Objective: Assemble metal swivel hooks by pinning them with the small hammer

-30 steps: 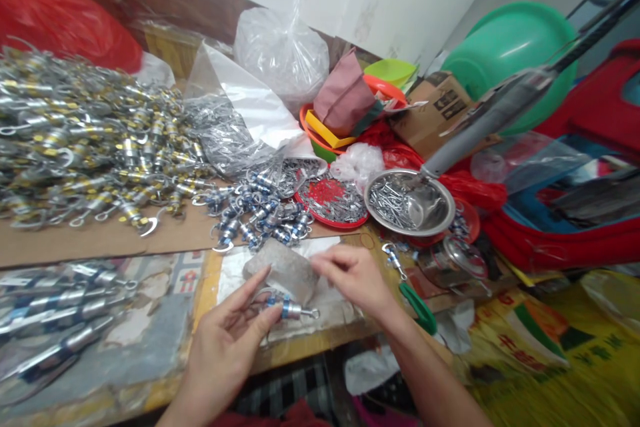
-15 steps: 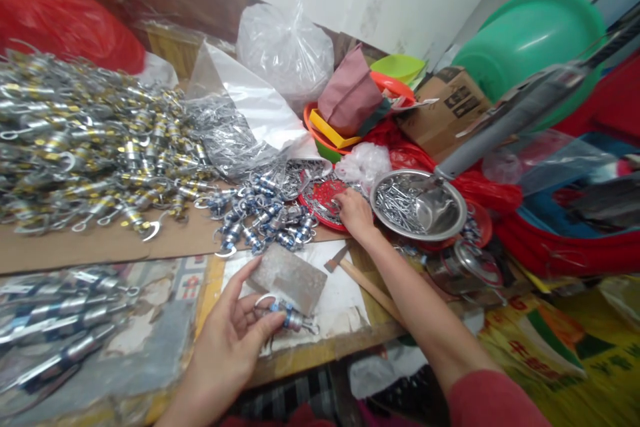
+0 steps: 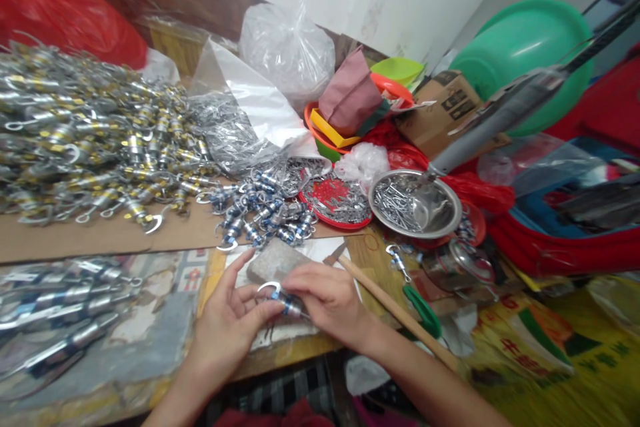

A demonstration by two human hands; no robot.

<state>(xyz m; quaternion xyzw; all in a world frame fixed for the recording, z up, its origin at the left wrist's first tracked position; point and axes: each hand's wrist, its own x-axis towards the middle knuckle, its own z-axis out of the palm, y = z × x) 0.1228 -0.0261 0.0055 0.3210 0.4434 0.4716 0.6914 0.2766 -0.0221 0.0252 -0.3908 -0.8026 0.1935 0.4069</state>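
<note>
The near edge of the wooden worktop point(image 3: 373, 267) runs just below the hands, with a little bare wood to the right between the metal bowl point(image 3: 400, 230) of loose pins and the wooden-handled hammer point(image 3: 400, 310); to the upper left, the heap of small blue and silver metal fittings point(image 3: 265, 210) leaves scant room. The silver and blue metal fitting with a pale hook point(image 3: 287, 303) lies between the two hands, held in the thumb and fingers of the left hand point(image 3: 227, 323). The right hand point(image 3: 333, 297) reaches over its right part with fingers drawn narrow; the blur seems to hide whether they pinch the fitting itself or something small. Just beyond the hands sits a grey block point(image 3: 275, 260) on white paper point(image 3: 323, 250). At the lower right, a yellow sack point(image 3: 530, 353) carries a letter G and Chinese characters; the brown carton point(image 3: 440, 113) has dark printing too small to read.
</note>
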